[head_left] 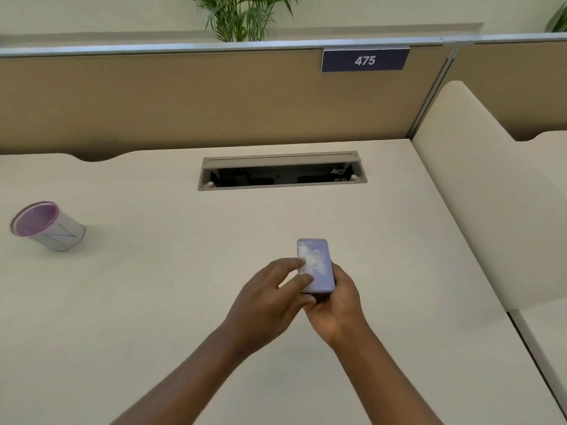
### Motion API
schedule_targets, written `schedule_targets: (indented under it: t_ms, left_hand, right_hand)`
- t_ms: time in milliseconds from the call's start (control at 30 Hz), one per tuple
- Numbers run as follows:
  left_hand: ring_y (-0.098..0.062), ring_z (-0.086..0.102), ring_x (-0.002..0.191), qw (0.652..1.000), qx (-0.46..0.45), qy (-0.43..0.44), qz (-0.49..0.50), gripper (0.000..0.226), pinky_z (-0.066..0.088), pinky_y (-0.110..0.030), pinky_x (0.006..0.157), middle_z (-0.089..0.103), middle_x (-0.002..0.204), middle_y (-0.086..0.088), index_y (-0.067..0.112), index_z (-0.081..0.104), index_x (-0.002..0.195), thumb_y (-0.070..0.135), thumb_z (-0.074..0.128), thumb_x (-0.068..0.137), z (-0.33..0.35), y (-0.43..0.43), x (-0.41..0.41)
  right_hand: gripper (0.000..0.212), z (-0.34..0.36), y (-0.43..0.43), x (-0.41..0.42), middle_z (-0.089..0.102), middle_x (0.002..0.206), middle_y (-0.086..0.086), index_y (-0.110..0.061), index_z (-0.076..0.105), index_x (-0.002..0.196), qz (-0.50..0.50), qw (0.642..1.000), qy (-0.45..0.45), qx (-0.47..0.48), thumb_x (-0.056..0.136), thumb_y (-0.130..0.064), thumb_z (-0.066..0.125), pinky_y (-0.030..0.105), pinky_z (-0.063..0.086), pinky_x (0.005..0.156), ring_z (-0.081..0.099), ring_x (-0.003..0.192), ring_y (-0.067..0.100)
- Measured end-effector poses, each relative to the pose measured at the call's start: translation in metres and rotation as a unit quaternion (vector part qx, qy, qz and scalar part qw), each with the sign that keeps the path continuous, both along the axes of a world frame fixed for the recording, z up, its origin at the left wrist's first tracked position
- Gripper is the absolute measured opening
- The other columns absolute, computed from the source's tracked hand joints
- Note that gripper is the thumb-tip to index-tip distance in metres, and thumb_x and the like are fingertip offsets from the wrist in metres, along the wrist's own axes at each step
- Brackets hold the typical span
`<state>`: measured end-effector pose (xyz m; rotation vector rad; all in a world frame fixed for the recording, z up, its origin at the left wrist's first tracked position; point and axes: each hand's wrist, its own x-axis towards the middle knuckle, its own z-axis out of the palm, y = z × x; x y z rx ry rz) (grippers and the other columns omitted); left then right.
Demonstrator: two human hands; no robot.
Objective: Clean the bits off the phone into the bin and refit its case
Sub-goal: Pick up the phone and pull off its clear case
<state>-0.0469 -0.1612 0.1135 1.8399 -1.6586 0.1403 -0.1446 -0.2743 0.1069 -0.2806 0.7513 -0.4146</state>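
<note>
Head view, looking down from over the person's shoulders. Pale beige table (129, 302) fills most of the frame. Tan partition panel (184, 99) runs along its far edge, metal rail on top, and a dark blue plate reading 475 (365, 60) hangs from the rail right of centre. Cream curved divider (478, 191) closes off the right side of the table. Green plant fronds (242, 16) show above the partition. Rectangular cable hatch (282, 171) is cut into the table near the far edge, lid up, dark inside.

Bin (46, 226) stands on the table far left, well apart from the hands: small white cup shape, purple rim and purple inside, looks tilted toward the camera in the wide lens.

Both bare forearms come in from the bottom edge and meet right of centre, above the table. Right hand (336, 311) cradles the phone (316, 265) from below and from its right side, grip closed around the lower half, fingers wrapping the far edge. Phone is lilac with pale white cloudy patches on the upward face, long axis pointing away from the person, top end free of both hands. Can't tell whether that lilac face is the case or the bare phone.

Left hand (270, 302) is just beside it on the left, fingers loosely spread; fingertips (302, 263) touch the phone's left edge and upward face. Its grip is not closed round anything.
</note>
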Motion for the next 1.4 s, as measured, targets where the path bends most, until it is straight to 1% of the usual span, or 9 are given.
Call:
schedule_targets:
  t_ms: [100, 300, 500, 667, 833, 933, 1067, 1200, 1400]
  left_hand:
    - [-0.032, 0.067, 0.101, 0.998, -0.020, -0.058, -0.008, 0.019, 0.057, -0.039, 0.071, 0.070, 0.112, -0.017, 0.004, 0.074, 0.105, 0.021, 0.070, 0.095, 0.010, 0.025, 0.014]
    - [-0.033, 0.064, 0.102, 0.998, -0.049, -0.033, -0.005, 0.010, 0.055, -0.041, 0.067, 0.067, 0.106, -0.017, 0.007, 0.069, 0.102, 0.013, 0.071, 0.094, 0.024, 0.064, 0.023]
    - [-0.032, 0.064, 0.104, 0.998, -0.046, -0.006, 0.041, 0.010, 0.055, -0.040, 0.074, 0.068, 0.105, -0.016, 0.001, 0.072, 0.097, 0.009, 0.073, 0.091, 0.031, 0.092, 0.018]
    - [-0.027, 0.061, 0.109, 0.997, -0.012, -0.013, 0.072, 0.029, 0.053, -0.033, 0.085, 0.064, 0.118, -0.012, 0.009, 0.069, 0.104, 0.035, 0.073, 0.092, 0.039, 0.105, 0.011]
    - [-0.030, 0.062, 0.099, 0.996, -0.023, -0.056, 0.068, 0.030, 0.054, -0.038, 0.076, 0.067, 0.106, -0.013, 0.007, 0.070, 0.095, 0.036, 0.066, 0.095, 0.045, 0.104, 0.007]
    - [-0.030, 0.063, 0.097, 0.996, -0.036, -0.049, 0.065, 0.032, 0.054, -0.039, 0.074, 0.068, 0.105, -0.012, 0.006, 0.071, 0.093, 0.037, 0.062, 0.099, 0.046, 0.105, 0.004]
    - [-0.025, 0.059, 0.116, 0.998, 0.011, -0.003, 0.066, 0.049, 0.053, -0.038, 0.090, 0.063, 0.125, -0.010, 0.011, 0.067, 0.114, 0.052, 0.070, 0.089, 0.052, 0.104, 0.003]
    - [-0.013, 0.033, 0.147, 0.984, 0.126, 0.108, 0.058, 0.091, 0.037, -0.033, 0.116, 0.036, 0.158, 0.001, 0.023, 0.039, 0.145, 0.072, 0.071, 0.075, 0.061, 0.106, 0.014]
    - [-0.005, 0.046, 0.124, 0.981, 0.149, 0.124, 0.013, 0.085, 0.044, -0.023, 0.101, 0.045, 0.134, 0.011, 0.026, 0.045, 0.136, 0.065, 0.081, 0.069, 0.067, 0.099, 0.018]
  right_hand:
    - [0.025, 0.010, 0.025, 0.008, 0.066, 0.078, 0.008, -0.009, 0.072, 0.096, 0.024, 1.000, -0.018, -0.008, 0.099, -0.020, 0.050, 0.025, 0.042, 0.043, 0.060, 0.057, 0.018]
    - [0.034, 0.027, 0.061, 0.021, 0.063, 0.073, 0.007, -0.010, 0.076, 0.084, 0.062, 0.995, -0.066, -0.035, 0.100, -0.020, 0.048, 0.026, 0.046, 0.044, 0.057, 0.056, 0.017]
    - [0.031, 0.033, 0.087, 0.024, 0.067, 0.082, 0.009, -0.008, 0.076, 0.097, 0.071, 0.993, -0.085, -0.037, 0.102, -0.024, 0.050, 0.027, 0.053, 0.052, 0.063, 0.065, 0.018]
    - [0.039, 0.035, 0.100, 0.022, 0.069, 0.098, 0.012, -0.004, 0.067, 0.125, 0.097, 0.990, -0.088, -0.041, 0.104, -0.031, 0.047, 0.026, 0.056, 0.062, 0.066, 0.081, 0.021]
    - [0.046, 0.038, 0.111, 0.018, 0.064, 0.110, 0.017, 0.000, 0.061, 0.132, 0.102, 0.990, -0.095, -0.033, 0.104, -0.033, 0.047, 0.028, 0.060, 0.071, 0.063, 0.099, 0.026]
    - [0.047, 0.038, 0.112, 0.015, 0.062, 0.107, 0.017, 0.002, 0.057, 0.136, 0.096, 0.990, -0.098, -0.028, 0.104, -0.032, 0.048, 0.026, 0.058, 0.070, 0.063, 0.094, 0.024]
    - [0.043, 0.035, 0.111, 0.009, 0.067, 0.113, 0.014, -0.007, 0.062, 0.134, 0.108, 0.988, -0.089, -0.061, 0.105, -0.034, 0.047, 0.030, 0.054, 0.077, 0.063, 0.101, 0.024]
    - [0.037, 0.032, 0.109, 0.001, 0.072, 0.106, 0.007, -0.014, 0.071, 0.125, 0.099, 0.991, -0.068, -0.063, 0.103, -0.035, 0.050, 0.029, 0.058, 0.068, 0.070, 0.090, 0.018]
    - [0.034, 0.028, 0.108, -0.009, 0.072, 0.100, 0.004, -0.019, 0.075, 0.117, 0.106, 0.991, -0.043, -0.073, 0.098, -0.037, 0.054, 0.030, 0.049, 0.068, 0.067, 0.085, 0.017]
